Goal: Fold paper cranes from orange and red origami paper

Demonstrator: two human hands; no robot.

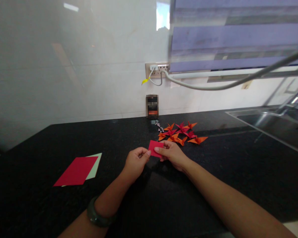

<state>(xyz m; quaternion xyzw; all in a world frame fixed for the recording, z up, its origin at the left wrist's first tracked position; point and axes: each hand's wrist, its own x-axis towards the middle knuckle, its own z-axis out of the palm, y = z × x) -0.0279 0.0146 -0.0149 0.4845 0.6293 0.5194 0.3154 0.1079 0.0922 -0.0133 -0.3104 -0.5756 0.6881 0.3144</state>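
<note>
A small folded square of red paper (155, 145) is held above the dark countertop between both hands. My left hand (137, 162) pinches its left corner between thumb and fingers. On the right side, my right hand (173, 152) grips it with the thumb on top and fingers behind. Just beyond my right hand lies a cluster of folded paper cranes (180, 127), some orange and some red. To the left, a larger sheet of red paper (75, 171) rests partly over a pale green sheet (95, 168).
The black countertop (34, 158) runs along a white tiled wall. A phone-like object (152, 106) leans against the wall, its front blurred. Above it are a socket panel (157, 69) and a grey cable (203, 87). A sink (263, 124) is at the right.
</note>
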